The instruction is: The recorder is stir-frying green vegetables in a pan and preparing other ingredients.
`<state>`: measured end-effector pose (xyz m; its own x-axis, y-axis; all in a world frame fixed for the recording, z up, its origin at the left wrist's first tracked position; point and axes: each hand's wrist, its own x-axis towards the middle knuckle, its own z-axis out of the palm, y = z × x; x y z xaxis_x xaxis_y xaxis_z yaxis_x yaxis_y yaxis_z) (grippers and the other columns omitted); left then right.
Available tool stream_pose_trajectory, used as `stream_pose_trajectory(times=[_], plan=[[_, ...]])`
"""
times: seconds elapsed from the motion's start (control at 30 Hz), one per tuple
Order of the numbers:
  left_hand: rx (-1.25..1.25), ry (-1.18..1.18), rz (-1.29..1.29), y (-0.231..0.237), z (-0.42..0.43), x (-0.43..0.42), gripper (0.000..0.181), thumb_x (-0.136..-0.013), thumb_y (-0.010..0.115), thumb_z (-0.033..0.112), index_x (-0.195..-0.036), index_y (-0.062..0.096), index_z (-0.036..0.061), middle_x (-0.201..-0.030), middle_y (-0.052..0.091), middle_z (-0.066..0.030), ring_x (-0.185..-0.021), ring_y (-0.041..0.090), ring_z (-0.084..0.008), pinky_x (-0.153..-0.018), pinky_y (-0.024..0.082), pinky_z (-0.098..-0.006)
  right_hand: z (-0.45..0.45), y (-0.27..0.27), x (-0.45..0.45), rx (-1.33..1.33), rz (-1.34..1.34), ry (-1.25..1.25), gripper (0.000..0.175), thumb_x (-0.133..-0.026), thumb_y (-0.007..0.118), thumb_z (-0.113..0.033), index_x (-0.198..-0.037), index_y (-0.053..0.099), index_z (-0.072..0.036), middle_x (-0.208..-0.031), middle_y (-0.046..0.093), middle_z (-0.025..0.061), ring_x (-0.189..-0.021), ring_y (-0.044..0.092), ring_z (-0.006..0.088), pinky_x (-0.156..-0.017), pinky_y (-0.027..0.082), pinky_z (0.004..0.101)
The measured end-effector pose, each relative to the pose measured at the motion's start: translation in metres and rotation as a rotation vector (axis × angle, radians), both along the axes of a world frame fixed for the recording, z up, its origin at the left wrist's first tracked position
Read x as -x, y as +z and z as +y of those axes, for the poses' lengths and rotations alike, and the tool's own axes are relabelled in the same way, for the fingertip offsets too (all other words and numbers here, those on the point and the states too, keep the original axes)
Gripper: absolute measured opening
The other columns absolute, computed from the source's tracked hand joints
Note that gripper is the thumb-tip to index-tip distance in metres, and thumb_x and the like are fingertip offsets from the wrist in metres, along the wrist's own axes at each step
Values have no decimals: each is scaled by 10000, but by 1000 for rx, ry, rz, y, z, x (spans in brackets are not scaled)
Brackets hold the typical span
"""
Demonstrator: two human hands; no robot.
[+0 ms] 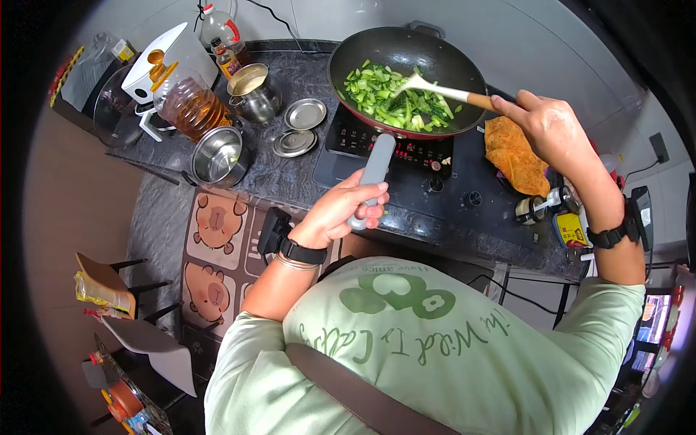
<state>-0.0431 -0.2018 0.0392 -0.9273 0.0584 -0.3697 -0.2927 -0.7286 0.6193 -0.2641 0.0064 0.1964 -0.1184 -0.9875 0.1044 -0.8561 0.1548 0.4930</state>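
Note:
A dark wok (375, 49) with a red outside rests over an induction cooker (348, 136) whose panel shows red lights. Chopped leafy greens (380, 92) lie spread across the wok's bottom. My left hand (353, 206) is wrapped around the wok's grey handle (379, 157). Up at the right, my right hand (544, 122) grips the wooden handle of a spatula (440, 90). Its pale head touches the greens near the middle of the wok.
Left on the counter (261, 179) are a large oil bottle (190, 109), a steel pot (217, 155), a steel jug (261, 100) and round metal lids (305, 114). To the right lie an orange-brown cloth-like item (511, 152), a small jar (528, 211) and a yellow packet (571, 229).

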Motion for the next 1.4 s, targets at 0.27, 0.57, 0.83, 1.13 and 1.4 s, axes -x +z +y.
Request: stream_pose_trajectory(times=[0.27,0.57,0.83,1.13,1.4], plan=[[-7,-28,2,-1,-1,4,358,-911,519,109,-1248,395,106,-795,451,-20,-543,374,-42,-448,337,-190,-31,-42,-15,36,63,111,546,-735,545,-30,-1269,474,-112,-773,478,62,-673,578,211,-572,490,320],[10,-14,-9,-2,-2,-1,387,-914,516,116,-1274,375,101,-793,448,-24,-539,370,-43,-452,347,-193,14,38,-40,-5,-155,-136,479,-718,585,-6,-1184,581,-115,-682,518,110,-638,562,292,-591,462,384],[42,-38,-12,2,-1,4,382,-916,514,115,-1276,387,98,-797,449,-23,-546,373,-46,-461,348,-194,-18,-51,-28,75,-26,-256,548,-738,547,-10,-1247,542,-212,-730,573,82,-647,608,235,-567,499,327],[20,-10,6,-4,-3,-1,379,-914,519,113,-1270,390,97,-795,451,-21,-553,375,-46,-466,341,-191,-18,14,-3,-151,-9,-313,417,-727,581,8,-1078,662,-202,-752,611,107,-738,622,277,-659,502,367],[17,-12,9,-5,-3,0,382,-909,518,104,-1268,388,93,-796,453,-21,-546,375,-44,-461,348,-195,-41,-16,28,104,-22,-274,493,-748,515,17,-1177,591,-211,-848,603,118,-802,615,303,-696,509,378]])
